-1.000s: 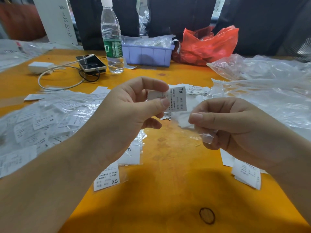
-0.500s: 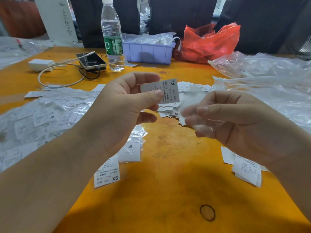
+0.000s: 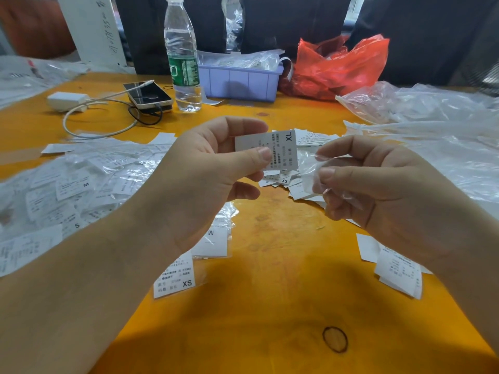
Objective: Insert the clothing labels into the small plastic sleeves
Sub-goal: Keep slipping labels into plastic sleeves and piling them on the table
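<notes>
Pinching an "XL" label (image 3: 272,149) in your left hand (image 3: 205,182); your right hand (image 3: 378,182) grips a clear sleeve (image 3: 310,168) just beside it. Loose labels (image 3: 286,182) behind; bagged "M", "S" ones (image 3: 73,184) left. Bottle (image 3: 183,58), phone (image 3: 148,95), red bag (image 3: 337,66) beyond.

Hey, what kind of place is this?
Probably a garment packing workbench: heaps of white paper size labels and clear plastic sleeves cover an orange wooden table, beside a lilac plastic bin.
</notes>
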A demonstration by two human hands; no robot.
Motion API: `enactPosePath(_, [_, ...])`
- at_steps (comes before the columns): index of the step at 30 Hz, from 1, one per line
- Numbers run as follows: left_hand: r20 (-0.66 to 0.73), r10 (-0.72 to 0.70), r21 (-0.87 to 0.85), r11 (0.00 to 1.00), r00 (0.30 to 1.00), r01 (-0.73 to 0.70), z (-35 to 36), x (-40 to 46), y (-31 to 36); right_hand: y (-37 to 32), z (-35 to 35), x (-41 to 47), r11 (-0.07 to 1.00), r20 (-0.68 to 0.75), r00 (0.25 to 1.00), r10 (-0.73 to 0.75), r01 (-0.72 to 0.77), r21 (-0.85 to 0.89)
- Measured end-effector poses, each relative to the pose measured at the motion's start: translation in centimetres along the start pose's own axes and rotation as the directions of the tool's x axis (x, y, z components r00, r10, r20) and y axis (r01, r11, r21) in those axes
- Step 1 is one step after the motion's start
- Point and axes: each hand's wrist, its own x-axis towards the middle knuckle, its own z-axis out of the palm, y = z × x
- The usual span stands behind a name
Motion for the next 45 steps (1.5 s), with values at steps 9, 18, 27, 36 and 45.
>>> enactPosePath(9, [0.023, -0.009, -0.041, 0.999, 1.000, 0.010, 0.3, -0.1, 0.0, 0.1, 0.0, 0.0, 0.999, 0.024, 0.999, -0.022, 0.022, 0.030])
enactPosePath(18, [0.081, -0.041, -0.039, 0.998, 0.996, 0.045, 0.3, -0.1, -0.3, 0.3, 0.1, 0.0, 0.998, 0.019, 0.999, -0.051, 0.050, 0.042])
enactPosePath(27, [0.140, -0.007, 0.116, 0.993, 0.990, -0.009, 0.5, -0.3, -0.4, 0.5, -0.2, 0.0, 0.995, -0.011, 0.997, -0.076, 0.075, -0.062])
enactPosePath(36, [0.151, 0.016, 0.169, 0.985, 0.988, -0.042, 0.4, -0.3, -0.3, 0.8, -0.2, 0.2, 0.987, 0.000, 0.992, -0.128, 0.127, -0.093])
enactPosePath(45, [0.227, -0.003, 0.231, 0.972, 0.974, -0.051, 0.6, -0.4, -0.6, 1.0, -0.3, 0.2, 0.982, 0.014, 0.990, -0.142, 0.143, -0.120])
